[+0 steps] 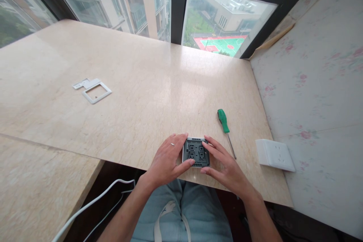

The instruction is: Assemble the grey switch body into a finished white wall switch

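Note:
A wall switch [196, 152] with its dark inner mechanism facing up rests at the front edge of the stone sill, between my two hands. My left hand [171, 155], with a ring on one finger, grips its left side, the thumb lying over the lower edge. On the other side, my right hand [222, 162] holds the right edge with fingers at the top corner and thumb near the bottom corner. Just beyond my right hand lies a screwdriver [223, 121] with a green handle, its shaft pointing toward me.
A white frame [107, 90] and small white cover pieces [85, 83] lie at the left on the sill [136, 94]. A white socket box [275, 154] sits by the papered wall at right. White cables [93, 199] hang below the front edge. Windows line the back.

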Demonstrator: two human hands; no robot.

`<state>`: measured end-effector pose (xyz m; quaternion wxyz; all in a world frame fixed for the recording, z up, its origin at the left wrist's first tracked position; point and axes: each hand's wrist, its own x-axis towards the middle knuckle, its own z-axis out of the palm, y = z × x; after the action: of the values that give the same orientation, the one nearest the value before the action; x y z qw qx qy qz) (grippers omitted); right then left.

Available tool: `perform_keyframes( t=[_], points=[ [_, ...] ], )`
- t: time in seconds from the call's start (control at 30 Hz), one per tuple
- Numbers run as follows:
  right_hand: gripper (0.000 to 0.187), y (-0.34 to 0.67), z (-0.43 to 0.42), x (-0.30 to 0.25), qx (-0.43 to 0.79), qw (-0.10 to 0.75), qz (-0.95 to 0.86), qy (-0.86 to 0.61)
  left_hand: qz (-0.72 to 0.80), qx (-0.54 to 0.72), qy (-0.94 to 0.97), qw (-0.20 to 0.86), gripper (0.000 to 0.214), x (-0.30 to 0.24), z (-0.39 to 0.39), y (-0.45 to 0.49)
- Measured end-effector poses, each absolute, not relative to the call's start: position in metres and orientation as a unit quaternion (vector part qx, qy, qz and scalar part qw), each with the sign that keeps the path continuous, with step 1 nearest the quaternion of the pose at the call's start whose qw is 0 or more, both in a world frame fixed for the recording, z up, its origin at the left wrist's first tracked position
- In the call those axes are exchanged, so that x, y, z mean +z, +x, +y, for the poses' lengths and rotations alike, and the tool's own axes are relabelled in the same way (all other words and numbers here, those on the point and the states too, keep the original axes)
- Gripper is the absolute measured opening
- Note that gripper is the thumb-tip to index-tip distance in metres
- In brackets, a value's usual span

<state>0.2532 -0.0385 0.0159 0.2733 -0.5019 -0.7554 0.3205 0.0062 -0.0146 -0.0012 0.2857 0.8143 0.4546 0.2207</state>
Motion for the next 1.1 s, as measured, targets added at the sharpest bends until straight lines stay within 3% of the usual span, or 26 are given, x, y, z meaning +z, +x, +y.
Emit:
perform_keyframes(
  t=[0.3, 0.53, 1.1],
  points=[
    [0.065, 0.251, -0.040, 0.012, 0.336, 0.284, -0.736, -0.515, 0.457, 0.209, 0.813, 0.295, 0.068, 0.000, -0.014, 0.006],
    [0.073, 0.249, -0.042, 0.012, 0.351, 0.279, -0.721, -0.529, 0.456, 0.200, 0.816, 0.294, 0.102, -0.005, -0.015, 0.005],
    [0.075, 0.240, -0.044, 0.008, 0.352, 0.292, -0.698, -0.551, 0.454, 0.234, 0.800, 0.315, 0.090, -0.002, -0.014, 0.004]
  ],
)
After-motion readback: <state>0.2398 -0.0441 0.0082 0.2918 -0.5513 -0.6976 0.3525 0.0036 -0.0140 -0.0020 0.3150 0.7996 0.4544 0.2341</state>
